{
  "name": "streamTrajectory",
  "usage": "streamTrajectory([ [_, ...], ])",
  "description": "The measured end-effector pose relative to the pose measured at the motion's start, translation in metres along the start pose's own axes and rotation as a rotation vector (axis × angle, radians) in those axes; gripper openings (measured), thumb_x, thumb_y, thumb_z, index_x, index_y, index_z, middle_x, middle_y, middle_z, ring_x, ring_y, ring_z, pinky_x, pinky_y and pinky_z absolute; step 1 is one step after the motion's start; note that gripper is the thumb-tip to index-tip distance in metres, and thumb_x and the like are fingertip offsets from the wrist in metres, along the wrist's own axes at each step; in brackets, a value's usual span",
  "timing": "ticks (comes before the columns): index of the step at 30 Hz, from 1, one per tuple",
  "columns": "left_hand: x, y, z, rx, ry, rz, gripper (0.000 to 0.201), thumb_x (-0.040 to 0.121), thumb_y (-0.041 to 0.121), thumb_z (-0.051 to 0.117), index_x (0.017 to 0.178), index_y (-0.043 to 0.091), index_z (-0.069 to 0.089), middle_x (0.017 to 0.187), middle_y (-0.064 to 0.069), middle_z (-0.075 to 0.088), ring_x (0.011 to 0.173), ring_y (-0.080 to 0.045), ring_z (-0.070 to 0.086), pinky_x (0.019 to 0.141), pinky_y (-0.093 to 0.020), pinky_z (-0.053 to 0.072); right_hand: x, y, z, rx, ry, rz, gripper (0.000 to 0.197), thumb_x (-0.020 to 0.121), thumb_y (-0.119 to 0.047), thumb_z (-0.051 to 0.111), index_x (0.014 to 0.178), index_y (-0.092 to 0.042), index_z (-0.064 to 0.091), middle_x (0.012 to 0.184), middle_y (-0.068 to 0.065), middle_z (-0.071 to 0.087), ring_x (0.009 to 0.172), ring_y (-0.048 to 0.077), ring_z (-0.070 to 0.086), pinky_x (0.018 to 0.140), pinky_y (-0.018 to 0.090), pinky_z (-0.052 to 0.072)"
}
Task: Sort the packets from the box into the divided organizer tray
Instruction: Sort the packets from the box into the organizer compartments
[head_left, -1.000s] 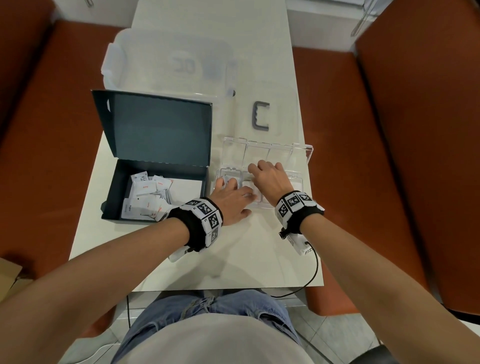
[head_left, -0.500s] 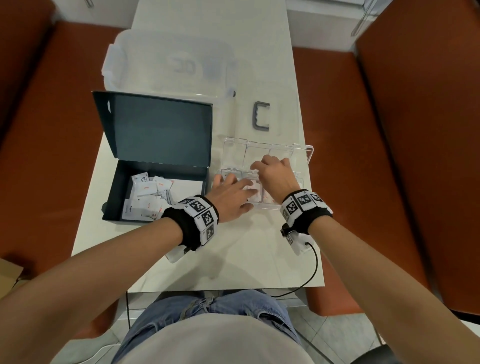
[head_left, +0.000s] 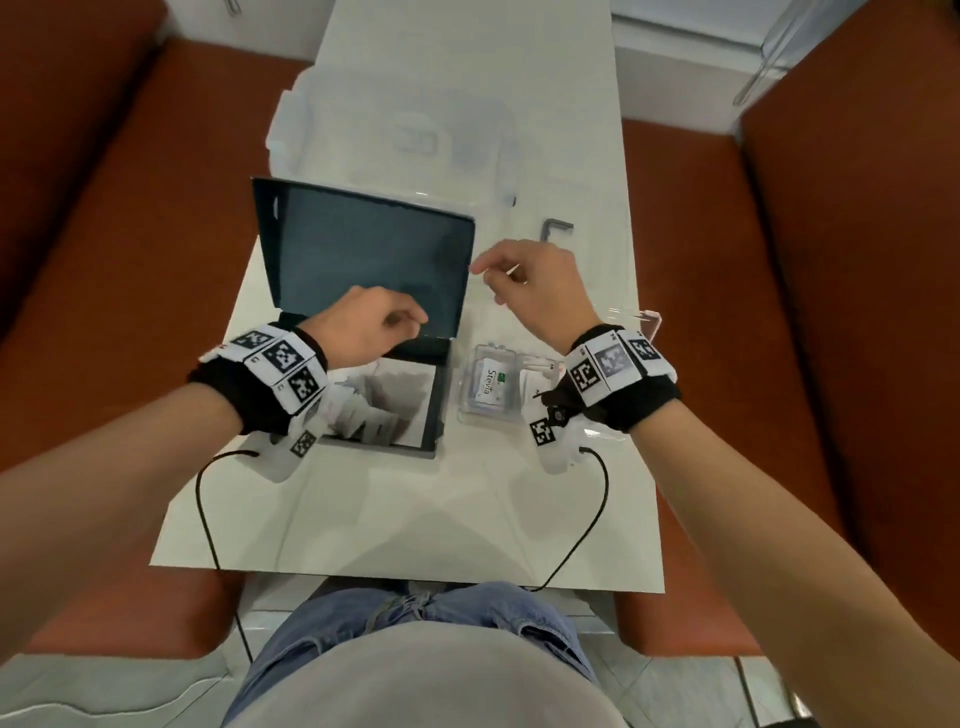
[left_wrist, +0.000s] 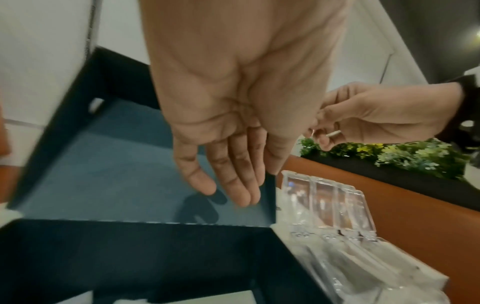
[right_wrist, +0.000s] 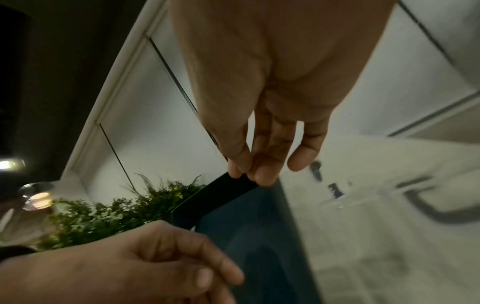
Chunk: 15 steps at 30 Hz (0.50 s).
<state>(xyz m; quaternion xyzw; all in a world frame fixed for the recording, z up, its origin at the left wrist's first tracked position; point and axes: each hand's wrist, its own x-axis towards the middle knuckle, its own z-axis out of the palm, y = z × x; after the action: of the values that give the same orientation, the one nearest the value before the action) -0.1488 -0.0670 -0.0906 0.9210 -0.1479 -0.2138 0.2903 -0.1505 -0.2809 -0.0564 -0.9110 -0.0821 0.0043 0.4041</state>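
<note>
The small white paper packets lie in a loose heap in the base of the dark blue hinged cardboard box, partly hidden behind the left wrist. One white packet with green print already lies in the near left compartment of the clear plastic divided organizer tray, which sits just beside the box on its right; this placement keeps each transfer short.

The box lid stands raised at the far side. The right hand pinches the lid's upper right corner between thumb and fingertips, apparently to control the lid's angle. The left hand hovers before the lid's inner face with relaxed, slightly bent fingers and holds nothing; whether it touches the lid cannot be determined.

The tray's own clear lid stands open, which leaves the compartments accessible. Both containers rest on the white counter. Most packets appear unsorted.
</note>
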Motion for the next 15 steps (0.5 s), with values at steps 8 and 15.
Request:
streamTrajectory([
  [8, -0.018, -0.073, -0.007, 0.245, -0.138, -0.218, 0.034, 0.090, -0.004, 0.049, 0.120, 0.003, 0.063, 0.122, -0.017, 0.063, 0.112, -0.030, 0.058, 0.093, -0.029, 0.043, 0.024, -0.032, 0.109, -0.098, -0.600, 0.145, 0.020, 0.088, -0.006, 0.055, 0.097, -0.005, 0.072, 0.079, 0.004, 0.068, 0.063, 0.015, 0.064, 0.068, 0.008, 0.049],
  [15, -0.022, -0.090, 0.021, 0.256, -0.290, -0.374, 0.067, 0.087, 0.014, 0.066, 0.144, 0.005, 0.030, 0.141, -0.020, 0.038, 0.124, -0.037, 0.048, 0.096, -0.038, 0.044, 0.017, -0.023, 0.177, -0.460, -0.777, 0.296, 0.020, 0.088, -0.018, 0.062, 0.078, -0.001, 0.058, 0.079, 0.011, 0.055, 0.077, 0.025, 0.054, 0.065, 0.027, 0.042],
])
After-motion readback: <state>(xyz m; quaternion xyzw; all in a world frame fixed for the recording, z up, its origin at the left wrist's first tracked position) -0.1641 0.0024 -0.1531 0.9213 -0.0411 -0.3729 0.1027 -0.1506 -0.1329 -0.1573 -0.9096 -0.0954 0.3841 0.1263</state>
